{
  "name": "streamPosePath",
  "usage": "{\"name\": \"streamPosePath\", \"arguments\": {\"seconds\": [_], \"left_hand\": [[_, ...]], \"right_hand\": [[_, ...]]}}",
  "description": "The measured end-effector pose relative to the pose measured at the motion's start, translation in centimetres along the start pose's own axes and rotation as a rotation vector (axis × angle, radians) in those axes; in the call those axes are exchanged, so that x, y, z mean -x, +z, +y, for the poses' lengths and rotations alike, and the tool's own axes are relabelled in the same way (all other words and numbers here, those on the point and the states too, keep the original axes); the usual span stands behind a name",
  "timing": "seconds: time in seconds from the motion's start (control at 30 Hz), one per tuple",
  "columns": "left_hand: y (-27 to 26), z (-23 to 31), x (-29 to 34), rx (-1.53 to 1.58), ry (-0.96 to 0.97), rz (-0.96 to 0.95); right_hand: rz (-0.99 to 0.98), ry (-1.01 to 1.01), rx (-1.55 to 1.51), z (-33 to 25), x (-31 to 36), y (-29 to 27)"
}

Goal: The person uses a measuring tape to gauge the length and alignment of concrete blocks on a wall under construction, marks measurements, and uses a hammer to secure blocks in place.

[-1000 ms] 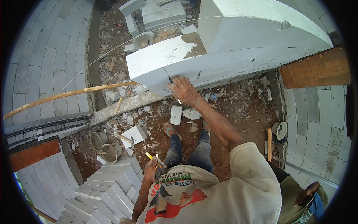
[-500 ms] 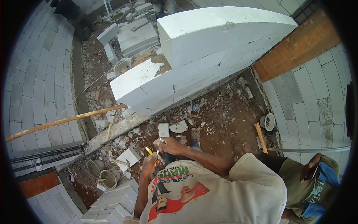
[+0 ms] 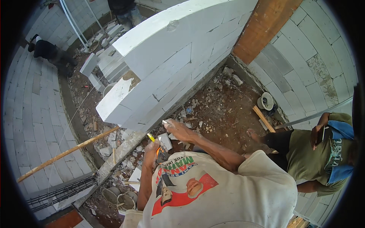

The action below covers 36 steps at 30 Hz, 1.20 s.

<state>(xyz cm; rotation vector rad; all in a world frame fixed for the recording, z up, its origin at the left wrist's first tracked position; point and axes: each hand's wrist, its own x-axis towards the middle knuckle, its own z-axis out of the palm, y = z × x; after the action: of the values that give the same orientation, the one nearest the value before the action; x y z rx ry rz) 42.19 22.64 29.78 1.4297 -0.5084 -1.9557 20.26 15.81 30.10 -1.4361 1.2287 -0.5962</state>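
Note:
My left hand (image 3: 151, 148) is closed around an orange and black tape measure (image 3: 161, 153), its short yellow blade end pointing up towards the low wall. My right hand (image 3: 178, 130) pinches a small white stick (image 3: 164, 122); its exact kind does not show. That hand is just in front of the foot of the white block wall (image 3: 159, 81), and I cannot tell whether the stick touches it. Below and between my hands lies a loose white block (image 3: 165, 141) on the rubble.
A wooden pole (image 3: 68, 156) slants towards the wall's left end. Buckets (image 3: 126, 200) stand at the lower left, another bucket (image 3: 265, 101) at the right. A person in a green shirt (image 3: 310, 152) is close on my right; two people (image 3: 51, 51) are beyond the wall.
The view has turned, and the wall now sits further left and closer to my hands. My right hand has moved up towards the wall, further from my left. The tape measure stays in my left hand.

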Motion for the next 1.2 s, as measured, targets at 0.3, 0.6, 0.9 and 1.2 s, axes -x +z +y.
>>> {"name": "streamPosePath", "arguments": {"seconds": [0.3, 0.6, 0.9, 1.2], "left_hand": [[3.0, 6.0, 0.2, -0.186, 0.139, -0.089], [2.0, 5.8, 0.6, -0.413, 0.131, -0.072], [2.0, 3.4, 1.3, -0.844, 0.181, -0.095], [1.4, 0.0, 0.6, -0.812, 0.118, -0.09]], "right_hand": [[-0.145, -0.417, 0.421, -2.7, 0.1, -5.8], [-0.244, -0.456, 0.594, -3.5, 0.4, -5.4], [-0.355, -0.619, 0.741, -1.8, 1.9, -3.3], [-0.177, 0.036, -0.017, 0.4, 1.9, -2.1]]}}
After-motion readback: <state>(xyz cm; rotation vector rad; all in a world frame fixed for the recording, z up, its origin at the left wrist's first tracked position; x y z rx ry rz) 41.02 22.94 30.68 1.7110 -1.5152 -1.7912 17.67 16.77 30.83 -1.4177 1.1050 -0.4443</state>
